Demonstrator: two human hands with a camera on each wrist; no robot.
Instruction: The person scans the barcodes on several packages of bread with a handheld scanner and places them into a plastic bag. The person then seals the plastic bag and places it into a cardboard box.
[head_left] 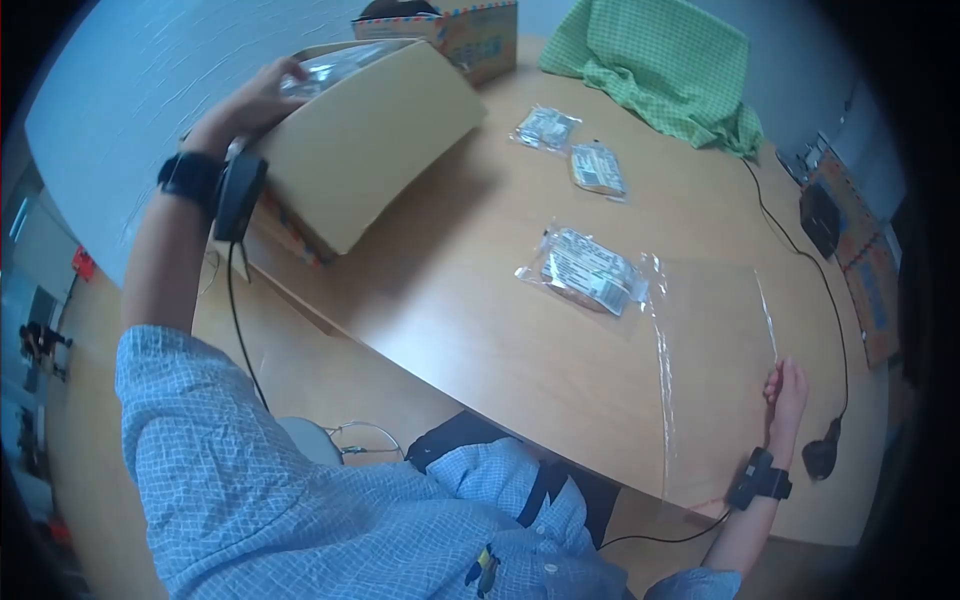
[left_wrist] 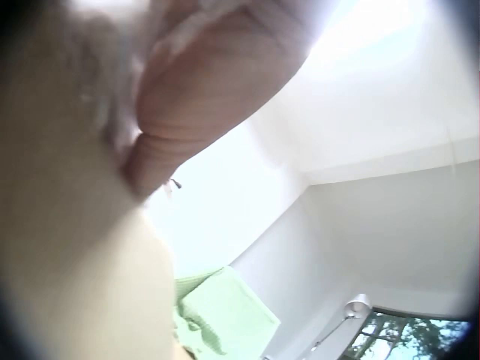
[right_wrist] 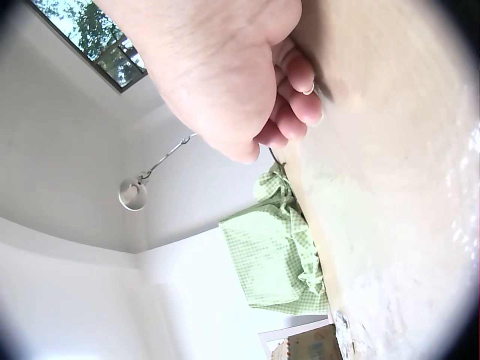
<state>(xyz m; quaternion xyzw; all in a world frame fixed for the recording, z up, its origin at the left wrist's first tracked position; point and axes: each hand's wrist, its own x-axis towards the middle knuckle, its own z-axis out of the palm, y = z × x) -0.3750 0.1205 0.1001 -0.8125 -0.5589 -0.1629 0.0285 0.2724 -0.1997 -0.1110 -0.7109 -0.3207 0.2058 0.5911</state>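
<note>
My left hand [head_left: 258, 103] reaches over the rim of a tilted cardboard box [head_left: 375, 140] at the left. Its fingers are at clear plastic wrapping [head_left: 345, 68] in the box; I cannot tell whether they grip it. In the left wrist view the thumb side of that hand [left_wrist: 217, 82] lies close along the cardboard. My right hand [head_left: 789, 392] rests on the table at the right edge of a large, flat clear plastic bag [head_left: 715, 360]. Its fingers [right_wrist: 304, 109] are loosely curled. A clear-wrapped packet [head_left: 588, 270] with a printed label and brownish contents lies at the bag's upper left corner.
Two smaller wrapped packets [head_left: 546, 128] [head_left: 597, 170] lie farther back on the table [head_left: 450, 300]. Behind them stands a green checked cloth [head_left: 665, 65]. Another cardboard box [head_left: 482, 42] is at the back. A black cable [head_left: 800, 240] runs along the right side, near dark devices [head_left: 820, 218].
</note>
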